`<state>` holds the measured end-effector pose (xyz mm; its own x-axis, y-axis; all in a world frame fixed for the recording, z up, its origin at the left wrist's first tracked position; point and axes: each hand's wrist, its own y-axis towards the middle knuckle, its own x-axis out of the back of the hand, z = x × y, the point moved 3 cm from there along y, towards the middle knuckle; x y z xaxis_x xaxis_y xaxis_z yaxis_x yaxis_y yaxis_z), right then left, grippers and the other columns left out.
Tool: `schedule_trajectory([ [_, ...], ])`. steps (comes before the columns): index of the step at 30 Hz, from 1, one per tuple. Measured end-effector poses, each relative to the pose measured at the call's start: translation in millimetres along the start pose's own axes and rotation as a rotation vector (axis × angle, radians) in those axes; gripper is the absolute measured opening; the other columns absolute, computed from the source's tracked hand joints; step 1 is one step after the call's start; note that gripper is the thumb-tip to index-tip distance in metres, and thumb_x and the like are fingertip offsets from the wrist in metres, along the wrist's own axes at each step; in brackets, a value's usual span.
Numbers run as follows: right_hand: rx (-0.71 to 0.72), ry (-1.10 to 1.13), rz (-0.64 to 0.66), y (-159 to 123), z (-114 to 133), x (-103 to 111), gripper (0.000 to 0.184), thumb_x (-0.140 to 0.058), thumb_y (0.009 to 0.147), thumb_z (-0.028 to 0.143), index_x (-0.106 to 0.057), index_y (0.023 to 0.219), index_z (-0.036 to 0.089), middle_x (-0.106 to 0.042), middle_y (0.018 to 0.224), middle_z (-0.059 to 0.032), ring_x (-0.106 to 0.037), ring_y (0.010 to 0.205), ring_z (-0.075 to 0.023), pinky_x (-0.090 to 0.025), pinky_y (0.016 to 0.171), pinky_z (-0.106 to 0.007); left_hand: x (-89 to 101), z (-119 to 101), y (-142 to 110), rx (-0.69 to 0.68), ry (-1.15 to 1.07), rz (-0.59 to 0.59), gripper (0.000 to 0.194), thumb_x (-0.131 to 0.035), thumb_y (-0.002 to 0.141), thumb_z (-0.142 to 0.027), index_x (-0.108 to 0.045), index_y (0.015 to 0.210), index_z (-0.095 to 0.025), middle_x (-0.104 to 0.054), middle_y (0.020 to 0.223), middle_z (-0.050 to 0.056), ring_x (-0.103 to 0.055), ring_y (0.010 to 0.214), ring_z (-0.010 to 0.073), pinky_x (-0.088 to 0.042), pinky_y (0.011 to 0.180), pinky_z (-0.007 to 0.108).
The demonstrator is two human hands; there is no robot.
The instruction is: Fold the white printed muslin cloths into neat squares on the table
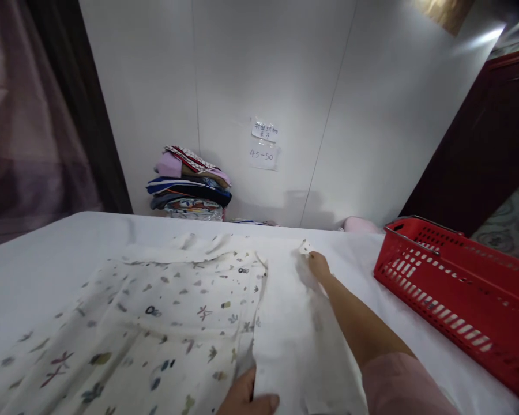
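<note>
A white cloth (190,311) printed with small plant-like motifs lies spread on a white-covered table, with a few wrinkles. Along its right side a strip (281,323) is turned over, showing the plain underside. At the bottom of the view my left hand (248,396) pinches the near part of this strip's edge, thumb on top. Farther away, my right hand (318,265) is closed on the strip's far right corner, where a bit of the print shows. My right arm reaches across beside the cloth.
To the right stands a red plastic basket (441,288) with a metal handle. Folded clothes (190,184) are stacked beyond the table's far edge, against a pale wall (259,69) bearing handwritten paper labels (263,144). A curtain (34,127) hangs at left.
</note>
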<state>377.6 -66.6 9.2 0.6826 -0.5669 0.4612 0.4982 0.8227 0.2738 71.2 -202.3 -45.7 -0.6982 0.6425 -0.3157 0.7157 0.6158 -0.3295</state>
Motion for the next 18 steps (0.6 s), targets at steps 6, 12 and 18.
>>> schedule_trajectory([
  [6, -0.015, 0.262, 0.038, -39, 51, 67, 0.013, -0.048, 0.069, 0.034, -0.049, 0.069, 0.021, -0.05, 0.06, 0.0021, -0.047, 0.058, -0.014, -0.037, 0.054, -0.025, -0.1, -13, -6, -0.02, -0.029, -0.179, 0.048, -0.065, 0.066, -0.048, -0.049, 0.103, -0.02, -0.063, 0.072, 0.003, -0.059, 0.054, 0.0178, -0.045, 0.047, 0.027],
  [12, 0.27, 0.042, 0.449, -172, 108, 71, 0.013, -0.048, 0.08, 0.027, -0.053, 0.071, 0.02, -0.052, 0.068, 0.0005, -0.048, 0.064, -0.0137, -0.036, 0.058, -0.025, -19.8, -51, -20, -0.193, -0.053, -0.235, 0.067, -0.064, 0.07, -0.04, -0.028, 0.124, -0.02, -0.057, 0.063, -0.004, -0.056, 0.047, 0.013, -0.045, 0.045, 0.025],
  [18, 0.432, -0.044, 0.659, -242, 111, 26, 0.011, -0.042, 0.081, 0.015, -0.051, 0.076, 0.02, -0.051, 0.073, 0.0005, -0.048, 0.068, -0.0132, -0.037, 0.061, -0.025, -37.1, -54, -26, -0.199, -0.082, -0.191, 0.039, -0.061, 0.071, -0.039, -0.041, 0.097, -0.019, -0.057, 0.064, -0.004, -0.054, 0.044, 0.0099, -0.041, 0.043, 0.021],
])
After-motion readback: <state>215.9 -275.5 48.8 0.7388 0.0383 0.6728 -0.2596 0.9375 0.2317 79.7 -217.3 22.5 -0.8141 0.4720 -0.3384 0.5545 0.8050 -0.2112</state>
